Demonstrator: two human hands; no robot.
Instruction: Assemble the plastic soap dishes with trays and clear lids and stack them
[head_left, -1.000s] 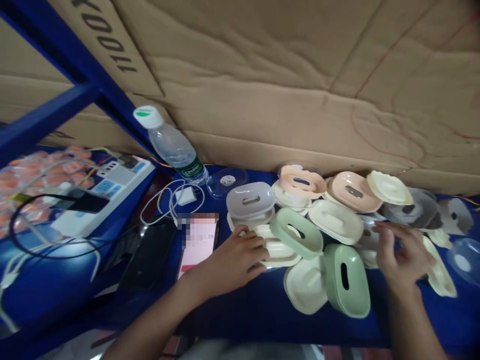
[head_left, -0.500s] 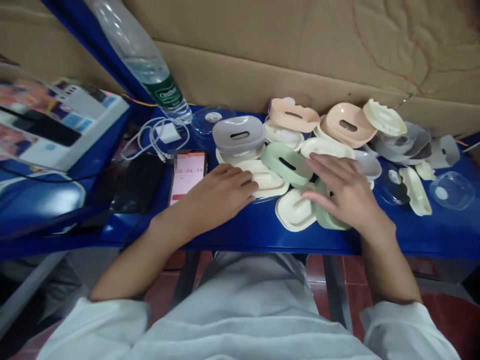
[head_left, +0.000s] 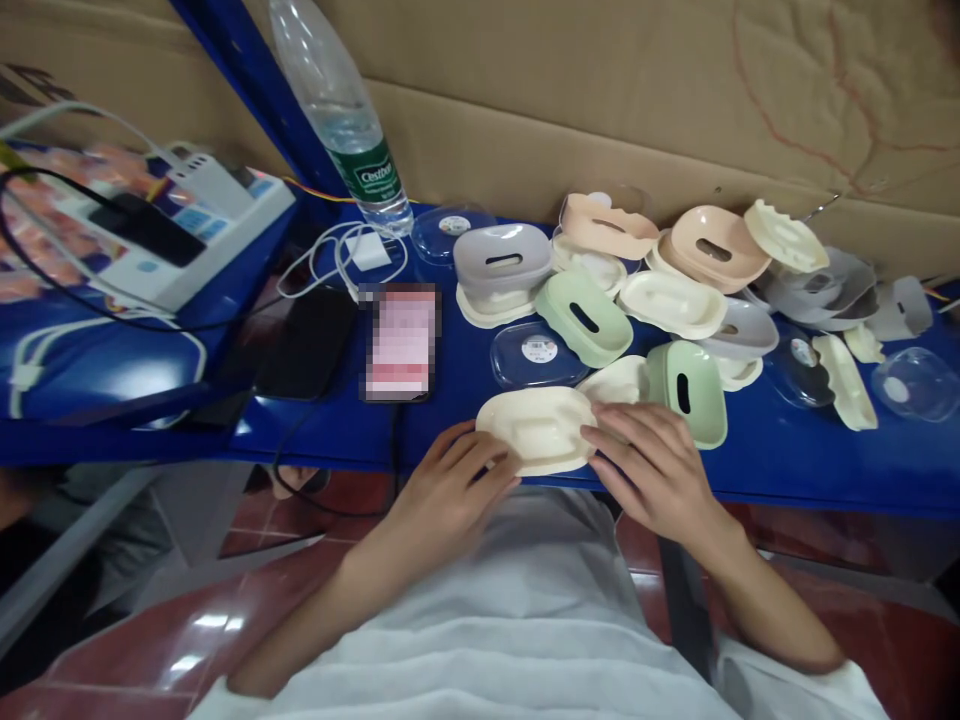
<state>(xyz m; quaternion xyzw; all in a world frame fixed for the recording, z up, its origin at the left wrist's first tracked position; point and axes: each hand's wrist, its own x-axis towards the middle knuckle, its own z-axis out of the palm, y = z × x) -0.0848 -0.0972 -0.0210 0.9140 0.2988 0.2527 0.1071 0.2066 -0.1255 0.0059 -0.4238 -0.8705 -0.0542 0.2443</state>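
Observation:
At the front edge of the table, a cream oval soap-dish tray (head_left: pixel 551 432) with a raised middle is held between my two hands. My left hand (head_left: pixel 457 480) grips its left end, thumb and fingers closed on the rim. Around the right end are the fingers of my right hand (head_left: pixel 652 470). Behind the tray, another cream tray (head_left: pixel 619 380) lies partly covered, beside a green slotted soap dish (head_left: pixel 690 390). A second green dish (head_left: pixel 585 318) leans farther back, next to a clear lid (head_left: pixel 536 355) with a round white label.
Grey (head_left: pixel 502 262) and peach (head_left: pixel 716 248) slotted dishes stand toward the back. A phone (head_left: pixel 400 342), a water bottle (head_left: pixel 360 150), a white cable (head_left: pixel 337 255) and a power strip (head_left: pixel 202 240) lie to the left. Cardboard (head_left: pixel 562 90) lines the back.
Both hands have come nearer to me. The cream tray has been lifted from beside the green dish to the table's front edge, exposing the clear lid. The view has shifted left.

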